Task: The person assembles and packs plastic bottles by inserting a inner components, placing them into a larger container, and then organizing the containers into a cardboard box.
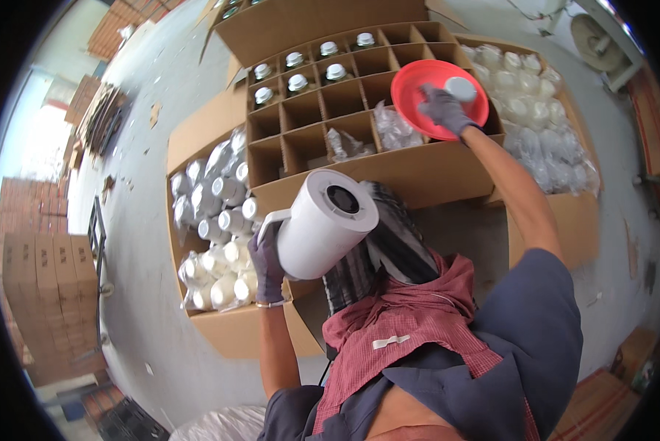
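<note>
My left hand (268,253), in a grey glove, is closed around the handle of a white jug (311,235). The jug is tilted, and a round end with a dark circular centre faces up toward me. My gloved right hand (446,110) is over a red basin (409,73), its fingers partly spread and pointing left. Beside that hand, a pale grey-white round cap or cup (460,90) shows in the basin. What lies under the fingers is hidden. Below the basin stands a divided cardboard box (411,173), with several silver-topped jugs (335,72) in its far left cells.
An open carton (198,151) of bagged white and grey cup-like parts (231,220) stands at the left. Another carton (591,158) at the right holds bagged clear-white parts (528,95). Clear plastic bags (396,128) sit in near cells. Stacked cartons (47,294) stand far left.
</note>
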{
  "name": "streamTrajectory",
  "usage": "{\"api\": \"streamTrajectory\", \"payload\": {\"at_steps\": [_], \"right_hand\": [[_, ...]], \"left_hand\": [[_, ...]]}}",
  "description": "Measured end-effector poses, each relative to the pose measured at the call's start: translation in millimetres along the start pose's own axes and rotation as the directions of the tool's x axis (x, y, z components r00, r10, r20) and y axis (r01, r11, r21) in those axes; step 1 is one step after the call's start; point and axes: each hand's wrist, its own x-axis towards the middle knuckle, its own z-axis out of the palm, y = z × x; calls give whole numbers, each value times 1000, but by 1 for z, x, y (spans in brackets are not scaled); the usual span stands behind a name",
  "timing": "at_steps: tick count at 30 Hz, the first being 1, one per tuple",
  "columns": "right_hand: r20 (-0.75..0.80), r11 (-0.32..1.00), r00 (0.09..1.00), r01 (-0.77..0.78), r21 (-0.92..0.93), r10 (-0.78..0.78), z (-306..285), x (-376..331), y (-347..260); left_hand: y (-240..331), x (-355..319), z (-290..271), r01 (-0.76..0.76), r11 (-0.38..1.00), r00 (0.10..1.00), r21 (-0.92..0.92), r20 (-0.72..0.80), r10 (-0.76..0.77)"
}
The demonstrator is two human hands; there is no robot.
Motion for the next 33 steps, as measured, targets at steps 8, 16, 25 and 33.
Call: {"api": "streamTrajectory", "payload": {"at_steps": [8, 16, 25, 33], "right_hand": [[77, 596, 620, 702, 390, -781, -4, -140, -111], [104, -119, -116, 992, -32, -988, 9, -142, -142], [162, -8, -14, 999, 37, -987, 20, -151, -141], [663, 401, 719, -556, 728, -206, 50, -164, -108]], "left_hand": [[7, 38, -3, -297, 947, 894, 119, 383, 232], [-18, 55, -3, -260, 961, 765, -88, 588, 261], [-12, 41, -3, -378, 926, 807, 17, 496, 321], [50, 12, 12, -325, 936, 926, 135, -154, 344]]}}
